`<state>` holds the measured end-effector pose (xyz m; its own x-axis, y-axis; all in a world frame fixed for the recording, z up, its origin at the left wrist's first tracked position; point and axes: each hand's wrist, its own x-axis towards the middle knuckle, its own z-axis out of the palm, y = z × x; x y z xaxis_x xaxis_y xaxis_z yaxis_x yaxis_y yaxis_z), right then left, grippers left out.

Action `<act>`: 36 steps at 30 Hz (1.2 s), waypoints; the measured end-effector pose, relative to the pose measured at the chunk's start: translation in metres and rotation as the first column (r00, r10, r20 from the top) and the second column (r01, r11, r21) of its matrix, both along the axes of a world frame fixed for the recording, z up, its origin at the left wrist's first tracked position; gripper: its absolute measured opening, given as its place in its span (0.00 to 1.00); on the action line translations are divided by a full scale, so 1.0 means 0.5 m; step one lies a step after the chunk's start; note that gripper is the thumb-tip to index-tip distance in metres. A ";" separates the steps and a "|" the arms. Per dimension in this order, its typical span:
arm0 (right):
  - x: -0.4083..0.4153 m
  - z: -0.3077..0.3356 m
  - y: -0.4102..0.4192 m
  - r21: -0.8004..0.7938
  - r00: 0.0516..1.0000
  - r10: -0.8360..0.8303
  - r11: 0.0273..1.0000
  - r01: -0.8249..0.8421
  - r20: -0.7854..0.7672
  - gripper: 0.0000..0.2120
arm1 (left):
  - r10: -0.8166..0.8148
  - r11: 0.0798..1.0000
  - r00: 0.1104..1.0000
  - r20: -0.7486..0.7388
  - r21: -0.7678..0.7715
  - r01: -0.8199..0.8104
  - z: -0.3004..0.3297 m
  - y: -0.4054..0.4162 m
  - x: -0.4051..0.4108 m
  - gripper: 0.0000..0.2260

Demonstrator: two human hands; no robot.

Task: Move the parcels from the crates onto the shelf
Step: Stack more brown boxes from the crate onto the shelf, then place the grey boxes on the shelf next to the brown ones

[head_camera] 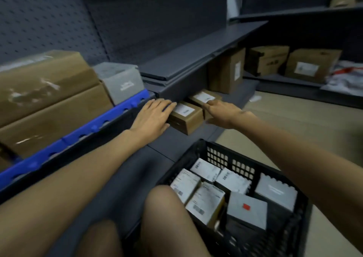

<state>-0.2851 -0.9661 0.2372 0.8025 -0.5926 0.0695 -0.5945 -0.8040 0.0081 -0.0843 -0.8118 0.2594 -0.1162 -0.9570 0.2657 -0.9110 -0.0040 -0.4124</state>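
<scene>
On the lowest shelf of a dark metal rack, two small brown parcels lie side by side, each bearing a white label on top. The near parcel sits at the shelf's front; the far parcel lies just behind and to its right, the two touching or nearly so. The left hand lies flat, palm down, against the near parcel's left side, its fingers straight and pressed together, reaching toward the shelf edge above. The right hand rests on the far parcel's right end, its fingers extended over the labelled top; whether the thumb curls beneath cannot be told through the blur.

Lower right, a black crate with perforated walls stands on the floor before the shelf, holding several white and grey parcels, one grey parcel marked with a red square. The person's bare knees appear at the bottom edge.

Left, a blue crate holds large brown cartons and a grey box. Further brown boxes stand on shelves at right.
</scene>
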 end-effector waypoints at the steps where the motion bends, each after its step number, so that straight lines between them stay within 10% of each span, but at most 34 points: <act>1: -0.024 -0.024 -0.011 0.032 0.999 -0.032 0.999 0.033 -0.016 0.28 | -0.024 0.999 1.000 -0.008 0.026 0.024 -0.028 -0.020 -0.020 0.32; 18: -0.285 -0.462 0.080 0.468 0.938 -0.261 0.815 0.340 -0.227 0.30 | -0.108 0.850 0.949 -0.295 0.468 0.242 -0.473 -0.077 -0.329 0.33; 28: -0.338 -0.559 0.191 0.559 0.969 -0.229 0.794 0.240 -0.090 0.43 | 0.129 0.641 0.947 -0.294 0.753 0.146 -0.583 -0.064 -0.367 0.56; 36: -0.341 -0.577 0.218 0.454 0.954 -0.278 0.839 0.300 -0.115 0.49 | 0.129 0.676 0.949 -0.287 0.726 0.128 -0.602 -0.056 -0.373 0.55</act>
